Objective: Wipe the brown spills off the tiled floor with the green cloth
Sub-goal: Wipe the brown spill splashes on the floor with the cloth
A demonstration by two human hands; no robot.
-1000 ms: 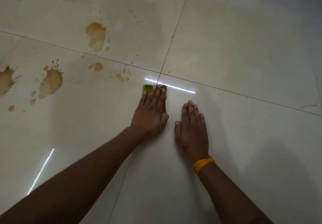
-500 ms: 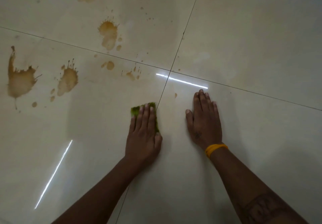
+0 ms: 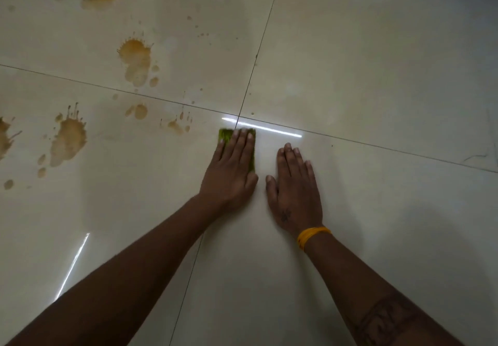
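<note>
**Here, a hand flat on the green cloth at the tile joint**

Mostly hidden, the green cloth (image 3: 225,136) shows only a strip at its far edge and a sliver along its right side; the rest lies under the left hand (image 3: 229,173), so its full shape cannot be made out. It sits on the tiled floor (image 3: 377,63) just short of where the grout lines cross. The left fingers (image 3: 237,146) are straight and close together, pressing the cloth flat. Just beside it, the right hand (image 3: 295,184) rests palm-down on bare tile, fingers extended and nearly together, thumb out to the side, a yellow wristband (image 3: 310,236) at the wrist. Brown spills (image 3: 136,61) spread over the left tiles; the nearest small splash (image 3: 176,127) lies near the cloth, and one at the left edge (image 3: 4,137) is cut off.
</note>
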